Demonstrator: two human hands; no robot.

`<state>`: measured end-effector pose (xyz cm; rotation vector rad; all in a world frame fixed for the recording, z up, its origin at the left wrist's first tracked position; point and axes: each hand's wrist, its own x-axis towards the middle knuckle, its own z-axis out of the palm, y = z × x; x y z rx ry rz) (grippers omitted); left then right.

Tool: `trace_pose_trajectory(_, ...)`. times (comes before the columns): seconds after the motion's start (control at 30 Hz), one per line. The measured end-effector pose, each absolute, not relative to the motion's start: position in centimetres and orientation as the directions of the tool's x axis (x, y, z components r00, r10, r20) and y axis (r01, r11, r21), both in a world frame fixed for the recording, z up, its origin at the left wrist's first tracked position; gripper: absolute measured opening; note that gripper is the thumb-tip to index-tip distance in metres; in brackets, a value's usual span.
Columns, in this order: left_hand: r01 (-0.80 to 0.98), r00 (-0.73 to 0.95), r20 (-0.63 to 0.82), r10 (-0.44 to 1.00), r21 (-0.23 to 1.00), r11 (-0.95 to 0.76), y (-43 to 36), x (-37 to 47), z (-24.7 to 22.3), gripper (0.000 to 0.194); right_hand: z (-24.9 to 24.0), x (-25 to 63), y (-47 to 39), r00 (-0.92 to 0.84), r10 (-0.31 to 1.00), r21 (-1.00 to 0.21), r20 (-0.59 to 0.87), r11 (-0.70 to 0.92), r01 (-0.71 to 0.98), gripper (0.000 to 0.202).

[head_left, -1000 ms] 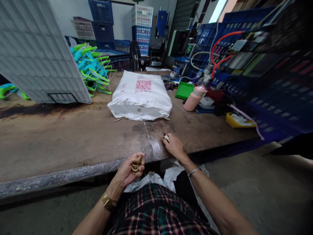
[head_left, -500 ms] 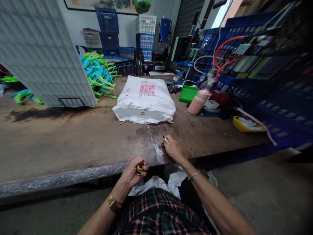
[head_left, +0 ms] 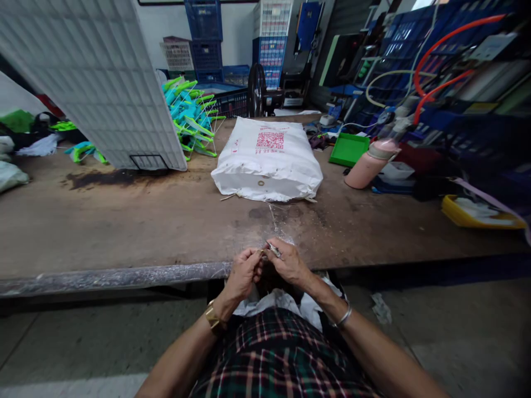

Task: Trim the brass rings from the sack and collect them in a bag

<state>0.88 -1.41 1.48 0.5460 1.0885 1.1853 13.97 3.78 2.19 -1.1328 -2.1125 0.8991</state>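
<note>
Just over the near table edge, my left hand [head_left: 244, 272] and my right hand [head_left: 289, 264] meet with fingertips almost touching. The left is closed, and a small brass-coloured ring part [head_left: 262, 252] shows at its fingertips; the rest of what it holds is hidden by the fingers. A small pale-handled blade-like tool [head_left: 274, 250] is pinched in the closed right hand, its dark tip pointing up and left. Beyond both hands, a stuffed white sack [head_left: 267, 166] with a red printed code lies on the table, and a small ring [head_left: 261, 183] sits on its near side.
A white ribbed panel [head_left: 120, 83] leans at the left, beside green-and-blue plastic pieces [head_left: 193, 119]. To the right are a green tray [head_left: 349, 149], a pink bottle [head_left: 368, 167] and a yellow tray [head_left: 477, 215]. The wooden table [head_left: 124, 226] ends in a plastic-wrapped edge.
My hands have come together; the right has moved in toward the left with the tool. Brass rings seen in my left palm are now mostly covered. The view has shifted left and down.
</note>
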Motion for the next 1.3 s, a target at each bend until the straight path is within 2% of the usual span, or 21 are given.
trace_pose_trajectory(0.13, -0.289, -0.133, -0.302, 0.944, 0.923, 0.255, -1.4, 0.9, 1.5, 0.028, 2.2, 13.8, 3.8, -0.398, 0.917, -0.835, 0.042, 0.251, 0.49, 0.024)
trace_pose_trajectory(0.27, -0.127, -0.193, -0.166, 0.967, 0.982, 0.143, -1.5, 0.9, 2.0, 0.021, 2.3, 13.7, 3.7, -0.427, 0.895, -0.882, -0.129, 0.093, 0.462, 0.035)
trace_pose_trajectory(0.33, -0.144, -0.172, -0.176, 0.969, 0.978, 0.152, -1.6, 0.8, 2.2, 0.022, 2.2, 13.6, 3.6, -0.424, 0.888, -0.897, -0.18, 0.029, 0.442, 0.037)
trace_pose_trajectory(0.43, -0.265, -0.093, -0.303, 0.948, 0.925, 0.27, -1.7, 0.8, 2.2, 0.026, 1.9, 13.3, 3.6, -0.393, 0.899, -0.917, -0.192, -0.022, 0.398, 0.033)
trace_pose_trajectory(0.57, -0.354, 0.023, -0.389, 0.921, 0.858, 0.372, -1.8, 0.6, 2.1, 0.032, 1.7, 13.1, 3.7, -0.389, 0.911, -0.928, -0.133, 0.023, 0.371, 0.025)
trace_pose_trajectory(1.1, -0.473, 0.101, -0.307, 0.946, 0.822, 0.317, -2.5, 0.0, 1.5, 0.034, 2.3, 12.8, 3.4, -0.449, 0.881, -0.958, -0.146, -0.013, 0.286, 0.022)
trace_pose_trajectory(1.2, -0.487, 0.113, -0.286, 0.952, 0.819, 0.304, -2.6, -0.2, 1.4, 0.033, 2.0, 13.0, 3.5, -0.419, 0.904, -0.941, -0.091, 0.06, 0.334, 0.023)
trace_pose_trajectory(1.3, -0.485, 0.095, -0.272, 0.958, 0.828, 0.283, -2.6, -0.4, 1.6, 0.033, 1.8, 13.3, 3.3, -0.418, 0.908, -0.846, 0.009, 0.23, 0.48, 0.024)
